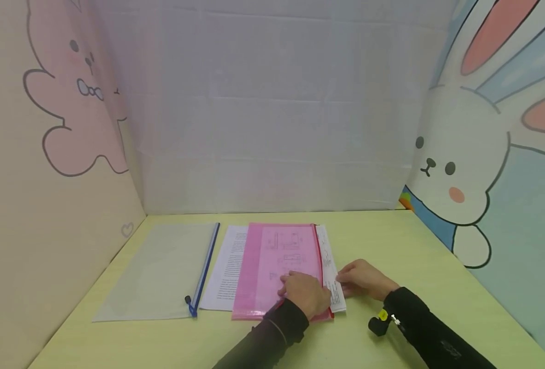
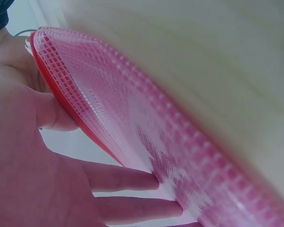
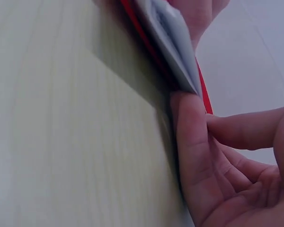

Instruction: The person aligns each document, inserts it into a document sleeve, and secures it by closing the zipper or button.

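Observation:
A pink mesh zip pouch (image 1: pixel 265 271) with a red zip edge lies on the table, a printed sheet showing through it. White printed papers (image 1: pixel 330 261) stick out past its right edge. My left hand (image 1: pixel 306 294) rests on the pouch's near right part. In the left wrist view, fairly straight fingers (image 2: pixel 128 177) touch the mesh and the thumb lies against the red edge. My right hand (image 1: pixel 364 279) pinches the papers' right edge between thumb and fingers. In the right wrist view, the paper stack (image 3: pixel 168 40) runs into that pinch.
Left of the pouch, a printed sheet (image 1: pixel 222 287) lies partly beneath it. Farther left is a translucent white zip pouch (image 1: pixel 157 271) with a blue zip edge. The pale yellow table (image 1: pixel 438 282) has walls on the left, back and right.

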The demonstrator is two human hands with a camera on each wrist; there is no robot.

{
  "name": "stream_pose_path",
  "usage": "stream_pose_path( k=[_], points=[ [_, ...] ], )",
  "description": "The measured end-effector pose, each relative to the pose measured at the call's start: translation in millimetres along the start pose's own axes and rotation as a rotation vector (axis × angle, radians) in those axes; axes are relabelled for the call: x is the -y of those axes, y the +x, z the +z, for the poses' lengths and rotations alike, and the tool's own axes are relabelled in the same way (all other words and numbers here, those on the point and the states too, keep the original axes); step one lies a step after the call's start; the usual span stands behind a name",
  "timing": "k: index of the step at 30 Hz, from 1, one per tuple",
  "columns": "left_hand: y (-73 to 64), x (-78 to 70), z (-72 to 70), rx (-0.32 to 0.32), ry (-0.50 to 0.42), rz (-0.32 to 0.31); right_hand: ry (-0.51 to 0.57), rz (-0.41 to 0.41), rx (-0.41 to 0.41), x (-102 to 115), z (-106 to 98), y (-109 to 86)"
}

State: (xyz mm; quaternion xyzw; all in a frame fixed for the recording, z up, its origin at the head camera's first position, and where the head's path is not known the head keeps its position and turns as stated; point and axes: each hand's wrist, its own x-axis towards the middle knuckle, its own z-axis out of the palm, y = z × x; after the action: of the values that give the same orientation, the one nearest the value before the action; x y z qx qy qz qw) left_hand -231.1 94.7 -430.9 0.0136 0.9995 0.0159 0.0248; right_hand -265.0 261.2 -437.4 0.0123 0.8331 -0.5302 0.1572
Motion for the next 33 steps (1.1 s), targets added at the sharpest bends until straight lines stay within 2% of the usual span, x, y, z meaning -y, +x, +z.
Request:
stream_pose_path(
  k=[4,11,20,26,33],
  points=[
    [-0.2,-0.3,-0.5,-0.009,0.003,-0.004,0.039,0.008,0.007,0,-2,-0.7],
    [0.0,-1.1,1.1,-0.032,0.011,-0.007,0.029,0.019,0.004,2,-1,0.4],
    [-0.4,-1.0,0.6,-0.018,-0.014,-0.006,0.037,-0.008,0.027,7,4,2.4],
    [-0.3,-1.0,0.3,-0.002,-0.054,-0.019,0.0,-0.021,0.006,10,11,6.4],
    [-1.4,0.5,-2.5,-0.008,-0.123,-0.044,0.023,-0.011,-0.02,13,17,10.7]
  ],
)
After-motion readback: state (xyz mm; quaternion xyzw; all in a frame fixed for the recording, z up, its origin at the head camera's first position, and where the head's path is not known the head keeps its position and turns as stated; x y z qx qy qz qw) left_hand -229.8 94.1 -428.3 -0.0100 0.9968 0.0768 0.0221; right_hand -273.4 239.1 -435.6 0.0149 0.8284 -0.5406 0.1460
